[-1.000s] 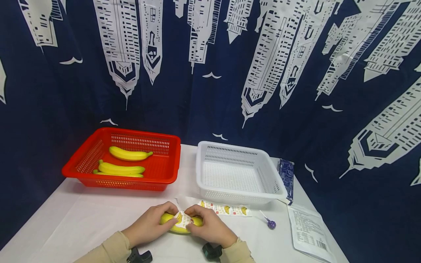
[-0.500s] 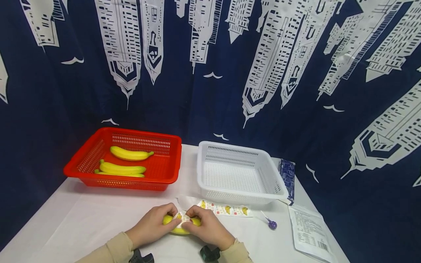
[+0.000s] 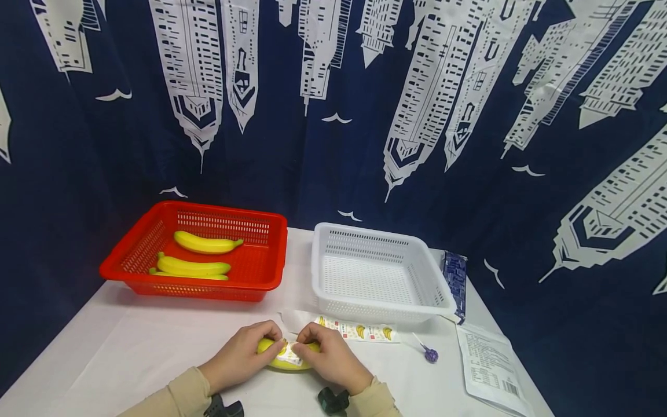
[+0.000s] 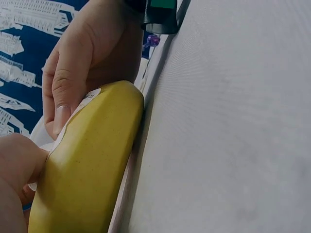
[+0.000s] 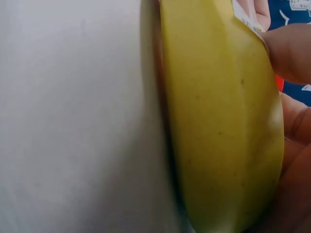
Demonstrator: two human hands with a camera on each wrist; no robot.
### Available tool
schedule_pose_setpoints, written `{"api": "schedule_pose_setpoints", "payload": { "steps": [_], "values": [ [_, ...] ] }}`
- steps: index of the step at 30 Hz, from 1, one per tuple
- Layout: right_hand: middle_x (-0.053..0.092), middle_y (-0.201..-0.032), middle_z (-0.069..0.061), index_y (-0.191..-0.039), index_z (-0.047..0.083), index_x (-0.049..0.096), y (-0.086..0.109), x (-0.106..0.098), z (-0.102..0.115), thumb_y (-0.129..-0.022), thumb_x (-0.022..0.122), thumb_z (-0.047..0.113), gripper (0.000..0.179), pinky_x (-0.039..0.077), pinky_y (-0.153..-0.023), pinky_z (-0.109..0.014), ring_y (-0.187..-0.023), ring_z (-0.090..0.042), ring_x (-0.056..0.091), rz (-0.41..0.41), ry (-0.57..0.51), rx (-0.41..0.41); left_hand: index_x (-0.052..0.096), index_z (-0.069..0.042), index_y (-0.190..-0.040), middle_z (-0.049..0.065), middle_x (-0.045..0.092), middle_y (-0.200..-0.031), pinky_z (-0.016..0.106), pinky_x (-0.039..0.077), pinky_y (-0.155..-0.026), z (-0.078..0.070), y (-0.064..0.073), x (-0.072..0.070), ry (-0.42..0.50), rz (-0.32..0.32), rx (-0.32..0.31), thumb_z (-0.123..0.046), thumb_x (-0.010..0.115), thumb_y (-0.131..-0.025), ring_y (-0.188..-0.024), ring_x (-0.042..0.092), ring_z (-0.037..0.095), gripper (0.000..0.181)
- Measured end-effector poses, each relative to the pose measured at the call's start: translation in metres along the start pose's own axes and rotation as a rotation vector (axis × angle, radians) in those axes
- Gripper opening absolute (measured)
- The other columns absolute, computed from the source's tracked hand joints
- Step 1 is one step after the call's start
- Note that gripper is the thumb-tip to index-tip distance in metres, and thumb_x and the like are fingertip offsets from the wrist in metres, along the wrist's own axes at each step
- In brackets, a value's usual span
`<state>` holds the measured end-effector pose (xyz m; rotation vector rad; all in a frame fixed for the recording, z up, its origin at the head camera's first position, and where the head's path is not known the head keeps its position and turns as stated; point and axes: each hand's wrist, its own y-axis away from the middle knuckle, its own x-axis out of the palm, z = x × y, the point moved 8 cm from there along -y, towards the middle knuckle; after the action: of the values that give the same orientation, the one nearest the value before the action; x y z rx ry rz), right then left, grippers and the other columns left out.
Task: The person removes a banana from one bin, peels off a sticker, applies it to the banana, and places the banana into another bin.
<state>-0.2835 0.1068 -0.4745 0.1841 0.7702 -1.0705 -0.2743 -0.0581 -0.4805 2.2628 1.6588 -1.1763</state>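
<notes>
In the head view a yellow banana [image 3: 289,366] lies crosswise on the table between both hands. A white sticker [image 3: 292,353] printed with bananas sits on its upper side. My left hand [image 3: 245,354] grips the banana's left part, thumb on the sticker's left edge and fingers curled over the far side. From the right, my right hand [image 3: 333,359] holds it the same way, its thumb pressing the sticker's right part. The left wrist view shows the right thumb [image 4: 62,114] at the sticker's edge; the right wrist view shows the banana [image 5: 218,121] close up.
A strip of banana stickers [image 3: 359,332] lies just beyond the hands. Behind stand a red basket [image 3: 208,292] with several bananas [image 3: 207,243] and a white basket [image 3: 365,310]. On the right are a purple lollipop [image 3: 430,355], a white pouch [image 3: 490,368] and a blue packet [image 3: 454,284].
The sticker has gone from partly raised to lying flatter on the banana. My right thumb has moved up and over onto the sticker; the left hand has barely shifted.
</notes>
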Motion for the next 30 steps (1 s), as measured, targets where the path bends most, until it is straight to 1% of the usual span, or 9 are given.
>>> {"api": "schedule_pose_setpoints", "payload": {
  "steps": [4,8,13,15,18,20,22,25,30],
  "values": [
    [0.069,-0.089,0.01,-0.098,0.018,0.069,-0.001,0.002,0.002,-0.098,0.07,0.025,0.007,0.047,-0.072,-0.02,-0.078,0.001,0.055,0.011,-0.018,-0.01,0.061,-0.03,-0.101,-0.022,0.063,-0.091,0.027,0.05,-0.081,-0.002,0.0,-0.001,-0.021,-0.019,0.008,-0.025,0.069,-0.099,-0.088,0.059,-0.001,0.01],
    [0.071,-0.091,0.008,-0.102,0.019,0.069,-0.001,0.003,0.003,-0.098,0.07,0.018,0.005,0.052,-0.077,-0.021,-0.083,0.0,0.061,0.005,-0.025,-0.029,0.062,-0.028,-0.106,-0.022,0.066,-0.095,0.032,0.054,-0.084,-0.004,0.001,-0.003,-0.032,-0.039,0.026,-0.018,0.069,-0.097,-0.093,0.065,0.0,0.015],
    [0.07,-0.092,0.008,-0.102,0.02,0.066,-0.001,0.002,0.002,-0.097,0.069,0.014,0.008,0.054,-0.082,-0.024,-0.088,-0.001,0.064,0.005,-0.037,-0.028,0.064,-0.03,-0.102,-0.022,0.064,-0.098,0.031,0.055,-0.084,-0.008,0.001,-0.007,-0.067,-0.08,0.07,-0.016,0.072,-0.095,-0.093,0.063,-0.001,0.017],
    [0.07,-0.092,0.008,-0.102,0.019,0.066,-0.001,0.002,0.002,-0.098,0.069,0.014,0.007,0.054,-0.082,-0.023,-0.088,-0.001,0.064,0.007,-0.032,-0.027,0.066,-0.029,-0.102,-0.022,0.064,-0.1,0.03,0.055,-0.084,-0.012,0.002,-0.009,-0.088,-0.11,0.134,-0.016,0.075,-0.093,-0.094,0.063,-0.001,0.018],
    [0.069,-0.092,0.008,-0.1,0.02,0.065,-0.002,0.002,0.001,-0.098,0.069,0.016,0.005,0.052,-0.076,-0.022,-0.083,0.0,0.061,0.007,-0.016,-0.022,0.072,-0.028,-0.108,-0.021,0.066,-0.108,0.031,0.054,-0.087,-0.023,0.005,-0.01,-0.162,-0.138,0.291,-0.02,0.082,-0.088,-0.101,0.063,0.002,0.024],
    [0.068,-0.091,0.008,-0.099,0.02,0.065,-0.001,0.001,0.001,-0.099,0.068,0.019,0.003,0.05,-0.072,-0.02,-0.08,0.001,0.058,0.006,-0.003,-0.019,0.075,-0.027,-0.115,-0.018,0.067,-0.114,0.033,0.052,-0.09,-0.029,0.007,-0.008,-0.224,-0.137,0.395,-0.026,0.084,-0.085,-0.107,0.062,0.004,0.031],
    [0.068,-0.09,0.009,-0.098,0.019,0.066,-0.001,0.001,0.001,-0.1,0.068,0.021,0.003,0.048,-0.069,-0.02,-0.078,0.001,0.056,0.008,0.001,-0.013,0.077,-0.028,-0.119,-0.016,0.068,-0.12,0.035,0.051,-0.092,-0.033,0.009,-0.006,-0.279,-0.123,0.462,-0.033,0.084,-0.086,-0.112,0.061,0.006,0.034],
    [0.067,-0.089,0.01,-0.097,0.02,0.066,-0.001,0.0,0.001,-0.1,0.068,0.022,0.004,0.048,-0.071,-0.021,-0.079,0.001,0.056,0.009,-0.002,-0.011,0.077,-0.029,-0.12,-0.014,0.068,-0.123,0.037,0.05,-0.094,-0.033,0.01,-0.003,-0.317,-0.096,0.482,-0.038,0.081,-0.089,-0.114,0.059,0.007,0.033],
    [0.07,-0.093,0.01,-0.097,0.02,0.068,0.001,0.0,0.005,-0.094,0.074,0.021,0.007,0.053,-0.084,-0.026,-0.088,-0.004,0.064,0.023,-0.021,-0.059,0.077,-0.028,-0.12,-0.014,0.069,-0.121,0.038,0.05,-0.095,-0.03,0.009,0.0,-0.327,-0.068,0.452,-0.039,0.08,-0.089,-0.114,0.059,0.008,0.032]
  ]
}}
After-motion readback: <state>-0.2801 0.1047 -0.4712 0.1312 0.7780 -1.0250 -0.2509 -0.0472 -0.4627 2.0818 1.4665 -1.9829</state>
